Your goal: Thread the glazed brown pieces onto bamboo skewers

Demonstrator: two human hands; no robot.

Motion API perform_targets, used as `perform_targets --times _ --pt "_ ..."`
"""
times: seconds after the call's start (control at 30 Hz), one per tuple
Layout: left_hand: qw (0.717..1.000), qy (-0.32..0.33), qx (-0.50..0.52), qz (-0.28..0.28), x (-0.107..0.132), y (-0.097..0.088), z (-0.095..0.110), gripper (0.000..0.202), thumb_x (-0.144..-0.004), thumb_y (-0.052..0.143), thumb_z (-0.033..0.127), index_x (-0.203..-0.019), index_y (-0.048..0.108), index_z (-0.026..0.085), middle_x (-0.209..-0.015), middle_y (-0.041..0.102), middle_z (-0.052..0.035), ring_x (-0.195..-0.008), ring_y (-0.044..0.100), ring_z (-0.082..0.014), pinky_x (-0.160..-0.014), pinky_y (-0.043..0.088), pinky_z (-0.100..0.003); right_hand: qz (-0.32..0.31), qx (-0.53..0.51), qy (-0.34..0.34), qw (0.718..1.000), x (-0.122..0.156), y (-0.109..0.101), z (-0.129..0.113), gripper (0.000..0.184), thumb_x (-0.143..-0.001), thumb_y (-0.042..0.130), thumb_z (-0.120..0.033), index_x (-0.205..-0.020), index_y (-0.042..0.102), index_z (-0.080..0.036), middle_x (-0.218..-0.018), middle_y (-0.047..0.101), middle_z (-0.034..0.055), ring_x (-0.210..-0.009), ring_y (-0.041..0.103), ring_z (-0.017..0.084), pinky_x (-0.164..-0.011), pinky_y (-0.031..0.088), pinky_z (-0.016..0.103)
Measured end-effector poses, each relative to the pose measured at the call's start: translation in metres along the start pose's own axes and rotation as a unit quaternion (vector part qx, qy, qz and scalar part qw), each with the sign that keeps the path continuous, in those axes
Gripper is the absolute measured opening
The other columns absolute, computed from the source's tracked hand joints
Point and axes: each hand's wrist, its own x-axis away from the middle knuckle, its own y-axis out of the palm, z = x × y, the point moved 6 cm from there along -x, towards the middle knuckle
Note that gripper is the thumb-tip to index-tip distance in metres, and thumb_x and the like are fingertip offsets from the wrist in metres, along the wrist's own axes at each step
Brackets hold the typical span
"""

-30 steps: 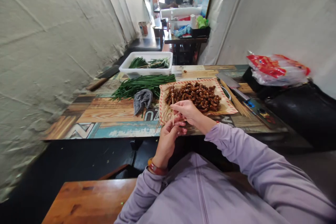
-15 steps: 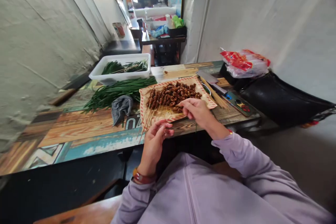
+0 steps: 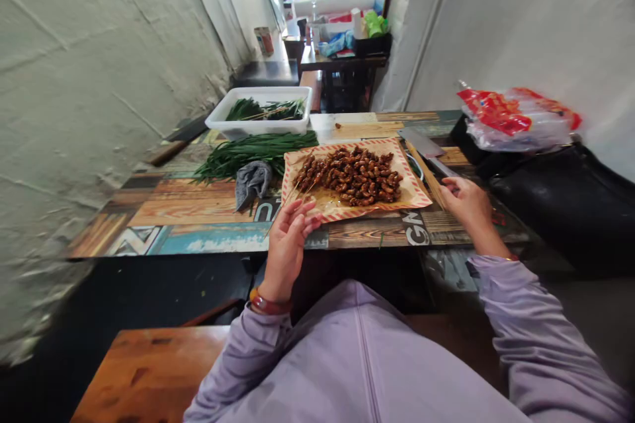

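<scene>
My right hand (image 3: pixel 467 208) is at the lower ends of a bundle of thin bamboo skewers (image 3: pixel 425 173), with its fingers pinched on them. My left hand (image 3: pixel 292 231) hovers by the table's front edge, palm up, its loosely bent fingers apart and nothing visible in them. Just beyond it, several loaded skewers (image 3: pixel 308 173) lie with their bare sticks pointing toward me. Beside them is a heap of small, glossy brown food pieces (image 3: pixel 368 175). Both rest on a paper-lined tray (image 3: pixel 342 215) with a red-striped border.
A cleaver (image 3: pixel 421 144) lies beyond the skewer bundle. Left of the tray are a grey cloth (image 3: pixel 252 185) and long green chives (image 3: pixel 248 153). A white tub (image 3: pixel 258 127) holds more greens. A red-printed plastic bag (image 3: pixel 518 119) and a black bag (image 3: pixel 550 201) are at right.
My right hand has moved from the brown pieces rightward to the skewer bundle. My left hand stays near the tray's front left corner. The camera view has shifted left.
</scene>
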Motion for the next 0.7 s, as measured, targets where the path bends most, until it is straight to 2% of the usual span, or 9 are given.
perform_targets --times 0.1,0.17,0.33,0.53,0.7 --pt "0.999 0.032 0.001 0.024 -0.005 -0.003 0.009 0.034 -0.08 0.068 0.029 -0.112 0.058 0.02 -0.121 0.064 -0.0113 -0.097 0.068 -0.0189 -0.089 0.051 -0.034 -0.026 0.105 -0.015 0.994 0.001 0.006 0.002 0.029 -0.087 0.056 -0.036 -0.107 0.067 -0.019 -0.097 0.07 0.0107 -0.085 0.062 0.021 -0.068 0.041 0.029" --pt "0.999 0.037 -0.002 0.026 -0.004 0.001 0.008 0.036 -0.08 0.069 0.03 -0.113 0.058 0.021 -0.122 0.063 -0.0111 -0.099 0.067 -0.019 -0.089 0.051 -0.033 -0.036 0.138 -0.015 0.99 0.002 0.01 0.001 0.028 -0.088 0.056 -0.038 -0.105 0.068 -0.019 -0.098 0.069 0.0101 -0.086 0.063 0.021 -0.066 0.04 0.029" --pt "1.0 0.014 -0.01 -0.006 0.002 0.014 -0.003 0.037 -0.081 0.067 0.032 -0.115 0.057 0.02 -0.116 0.065 -0.0109 -0.09 0.068 -0.0166 -0.088 0.051 -0.035 -0.035 0.183 -0.008 0.982 0.001 0.01 -0.003 0.024 -0.09 0.053 -0.035 -0.096 0.07 -0.019 -0.096 0.07 0.011 -0.083 0.063 0.022 -0.064 0.038 0.03" --pt "1.0 0.015 -0.001 0.006 0.0 0.012 -0.007 0.033 -0.082 0.067 0.03 -0.111 0.058 0.019 -0.108 0.067 -0.0088 -0.086 0.068 -0.0153 -0.085 0.052 -0.033 -0.073 0.216 0.033 0.973 -0.004 0.008 -0.004 0.028 -0.09 0.05 -0.037 -0.094 0.073 -0.021 -0.094 0.073 0.0128 -0.082 0.067 0.026 -0.06 0.035 0.032" --pt "1.0 -0.029 0.005 -0.008 0.01 0.021 -0.017 0.036 -0.081 0.068 0.034 -0.112 0.057 0.018 -0.101 0.069 -0.0072 -0.079 0.068 -0.0148 -0.078 0.053 -0.031 -0.079 0.231 0.027 0.969 -0.007 0.009 -0.004 0.029 -0.09 0.049 -0.035 -0.091 0.073 -0.02 -0.092 0.073 0.0155 -0.084 0.068 0.029 -0.061 0.037 0.034"
